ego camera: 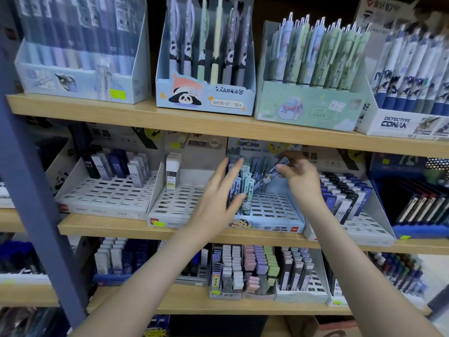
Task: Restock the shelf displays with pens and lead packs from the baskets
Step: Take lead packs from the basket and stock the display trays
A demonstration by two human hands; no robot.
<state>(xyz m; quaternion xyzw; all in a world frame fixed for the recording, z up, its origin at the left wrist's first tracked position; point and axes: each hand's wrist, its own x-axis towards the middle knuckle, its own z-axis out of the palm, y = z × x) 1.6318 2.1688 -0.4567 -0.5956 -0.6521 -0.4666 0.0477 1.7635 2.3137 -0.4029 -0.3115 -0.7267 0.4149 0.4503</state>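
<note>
Head view.

- **Hard to make out:** the pale box (pixel 80 81) at upper left is blurred, contents unclear. The white pen box (pixel 398 125) at upper right is cut by the frame edge. Print on the held pack is too small to read.
- **Middle shelf (pixel 150 229), blue tray (pixel 267 226):** a row of lead packs (pixel 244 188) stands upright at its left side; the slots to the right are bare.
- **Left hand (pixel 218 190):** fingers straight, laid flat against the row's left face (thumb at the front).
- **Right hand (pixel 301 181):** pinches one lead pack (pixel 269 177) between thumb and fingertips, tilted, its lower end just beside the row.
- **White tray (pixel 179 205), next on the left:** one white pack (pixel 173 171) at the back.
- **Grey tray (pixel 107 198), far left:** a few dark and grey packs.
- **Top shelf, panda box (pixel 205 100):** pens standing upright.
</note>
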